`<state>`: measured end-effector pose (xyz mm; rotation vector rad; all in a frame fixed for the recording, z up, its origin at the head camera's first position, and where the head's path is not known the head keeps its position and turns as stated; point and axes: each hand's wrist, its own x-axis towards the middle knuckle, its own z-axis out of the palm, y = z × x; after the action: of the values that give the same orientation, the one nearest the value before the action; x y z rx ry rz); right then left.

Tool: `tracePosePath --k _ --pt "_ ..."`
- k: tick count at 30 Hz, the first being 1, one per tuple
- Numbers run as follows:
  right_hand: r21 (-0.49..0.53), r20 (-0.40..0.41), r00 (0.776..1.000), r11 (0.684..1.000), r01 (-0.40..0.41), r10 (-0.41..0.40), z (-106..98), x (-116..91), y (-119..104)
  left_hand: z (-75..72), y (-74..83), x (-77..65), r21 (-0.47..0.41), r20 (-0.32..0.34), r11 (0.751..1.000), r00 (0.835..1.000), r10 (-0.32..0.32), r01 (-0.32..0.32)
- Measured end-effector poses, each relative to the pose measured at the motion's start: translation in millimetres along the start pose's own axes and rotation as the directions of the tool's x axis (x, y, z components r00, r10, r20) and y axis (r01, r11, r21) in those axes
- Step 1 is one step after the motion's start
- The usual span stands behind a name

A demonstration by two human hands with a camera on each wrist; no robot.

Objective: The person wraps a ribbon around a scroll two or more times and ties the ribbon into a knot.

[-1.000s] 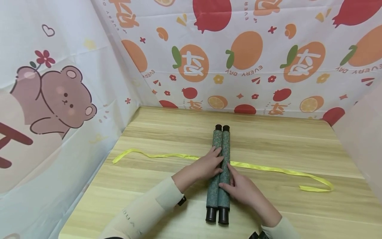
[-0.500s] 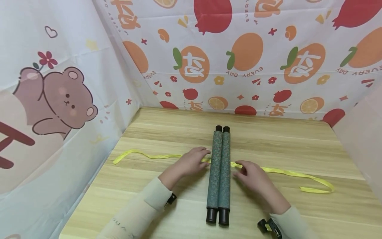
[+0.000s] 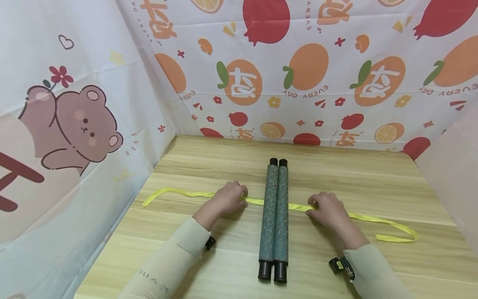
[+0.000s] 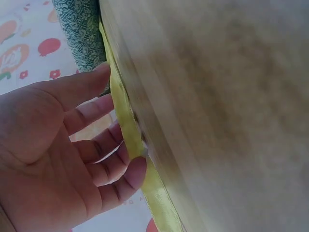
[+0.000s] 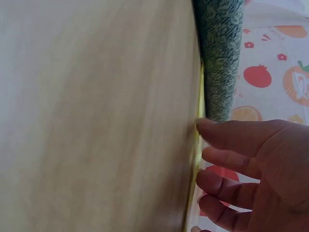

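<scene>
1. Far left: the yellow ribbon (image 3: 255,201) lies along the table (image 3: 235,261). Its left end bends toward the person; from there I trace it rightward, a little nearer the person as it goes.
2. Left hand (image 3: 227,198): over the ribbon, just left of the rolls. In my left wrist view the thumb and fingers are parted and loosely bent along the ribbon's edges. I read the hand as relaxed and touching; no firm pinch shows.
3. Centre: left green roll (image 3: 270,216) and right green roll (image 3: 281,216), side by side, long axes running away from the person, dark caps at both ends. I cannot tell whether they are joined.
4. Key relation, my judgement: the ribbon runs crosswise to the rolls and passes beneath both, meeting them near mid-length. The left hand has the rolls to its right; the right hand has them to its left. Bare ribbon shows between each hand and the nearer roll. I cannot call one hand closer; the two gaps look alike.
5. Right hand (image 3: 328,208): at the ribbon, just right of the rolls, thumb and fingers apart and loosely bent astride it. I see no tight grip from here.
6. Far right: the ribbon runs on past this hand, then doubles back toward the person.
</scene>
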<state>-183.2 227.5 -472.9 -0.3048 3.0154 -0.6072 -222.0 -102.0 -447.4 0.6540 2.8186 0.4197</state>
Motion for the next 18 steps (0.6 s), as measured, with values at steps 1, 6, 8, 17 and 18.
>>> tracePosePath --k 1,6,8,17,18 --pt "0.008 0.011 1.000 1.000 -0.010 0.009 0.0 1.0 1.0 0.5 -0.6 1.1 0.004 0.006 1.000 1.000 -0.003 0.003" --pt "0.063 0.070 0.996 0.996 -0.055 0.050 0.0 4.5 3.1 2.4 -2.5 5.3 0.017 0.044 1.000 0.999 -0.016 0.016" --pt "0.087 0.098 0.993 0.994 -0.069 0.061 -0.1 5.0 2.7 3.1 -3.5 6.2 0.024 0.056 1.000 0.998 -0.021 0.020" --pt "0.254 0.157 0.987 0.964 -0.081 0.042 -1.6 3.8 3.7 4.2 -5.8 8.6 -0.053 0.096 0.998 0.995 -0.024 0.029" --pt "0.274 0.151 0.988 0.959 -0.073 0.032 -2.0 4.1 3.5 3.5 -5.5 8.7 -0.072 0.102 0.997 0.994 -0.030 0.037"
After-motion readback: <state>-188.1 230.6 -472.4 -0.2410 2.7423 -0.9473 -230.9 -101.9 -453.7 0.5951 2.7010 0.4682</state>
